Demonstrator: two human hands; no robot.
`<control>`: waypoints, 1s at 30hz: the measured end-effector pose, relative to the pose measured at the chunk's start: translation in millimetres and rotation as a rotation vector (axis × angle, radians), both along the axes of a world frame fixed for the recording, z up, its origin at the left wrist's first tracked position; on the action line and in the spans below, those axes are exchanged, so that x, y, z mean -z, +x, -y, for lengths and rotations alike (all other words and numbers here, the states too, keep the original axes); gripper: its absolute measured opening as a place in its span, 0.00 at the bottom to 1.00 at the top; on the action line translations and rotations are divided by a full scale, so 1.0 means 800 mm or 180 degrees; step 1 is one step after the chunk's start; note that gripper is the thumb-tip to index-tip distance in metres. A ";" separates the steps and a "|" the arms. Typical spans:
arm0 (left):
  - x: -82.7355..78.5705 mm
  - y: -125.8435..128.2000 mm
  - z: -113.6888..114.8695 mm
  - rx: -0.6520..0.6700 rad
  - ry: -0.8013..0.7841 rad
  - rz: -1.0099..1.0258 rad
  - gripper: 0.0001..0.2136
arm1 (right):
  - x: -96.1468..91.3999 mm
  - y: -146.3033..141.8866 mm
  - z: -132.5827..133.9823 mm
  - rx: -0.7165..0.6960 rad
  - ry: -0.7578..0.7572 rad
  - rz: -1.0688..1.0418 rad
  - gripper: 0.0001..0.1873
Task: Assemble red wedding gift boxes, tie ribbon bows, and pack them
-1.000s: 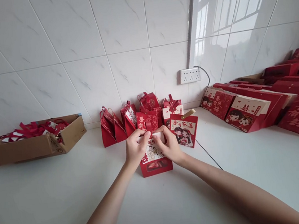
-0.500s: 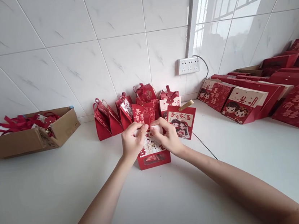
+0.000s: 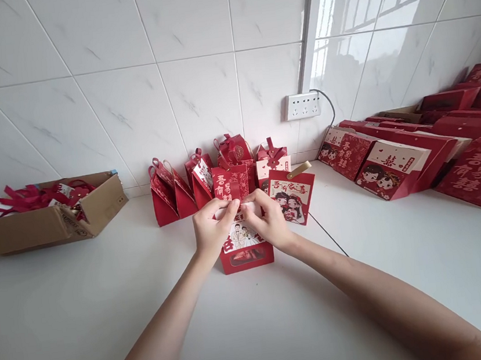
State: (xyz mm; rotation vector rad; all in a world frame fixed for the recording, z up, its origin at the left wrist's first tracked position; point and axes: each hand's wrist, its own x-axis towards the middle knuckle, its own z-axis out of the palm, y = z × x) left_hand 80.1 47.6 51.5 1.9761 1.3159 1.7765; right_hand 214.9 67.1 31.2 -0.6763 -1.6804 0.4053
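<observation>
A red gift box [image 3: 243, 239] with a printed couple on its white front and a small clear window stands upright on the white tabletop. At its top edge my left hand [image 3: 209, 226] pinches with thumb and forefinger. Opposite it, my right hand [image 3: 270, 222] is closed in a pinch on the same edge, the fingertips nearly meeting. What exactly lies between the fingertips is partly hidden. Just behind my hands stands a red box with gold lettering [image 3: 224, 183]. Beside my right hand is a red box with a gold strap [image 3: 294, 197].
Several red gift boxes [image 3: 164, 198] line the wall behind. To the left, an open cardboard box [image 3: 19, 230] holds red ribbons and tags. Rows of red boxes [image 3: 476, 174] fill the right side. A power strip [image 3: 303, 106] with a cable hangs on the tiled wall.
My hands have shifted very slightly at the top of the box, the left a little to the left. The red strip seen between the fingertips is now less visible.
</observation>
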 end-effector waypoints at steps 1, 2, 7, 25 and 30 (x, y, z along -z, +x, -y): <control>0.001 -0.001 0.000 -0.0005 0.0007 0.0023 0.10 | 0.000 0.000 0.000 0.0012 0.0004 0.0009 0.06; 0.003 -0.002 0.000 -0.0010 -0.0001 0.0080 0.09 | 0.000 -0.001 0.000 0.0025 0.0004 0.0023 0.06; 0.015 -0.005 0.004 0.0103 -0.0217 0.0427 0.09 | -0.001 0.000 0.000 0.0055 0.0072 0.0050 0.05; 0.013 -0.005 0.002 0.0302 -0.0435 0.0502 0.09 | 0.001 0.002 0.000 0.0061 0.0001 0.0108 0.05; 0.013 -0.004 0.002 0.0247 -0.0424 0.0502 0.10 | 0.001 0.003 -0.001 0.0072 0.0027 0.0104 0.05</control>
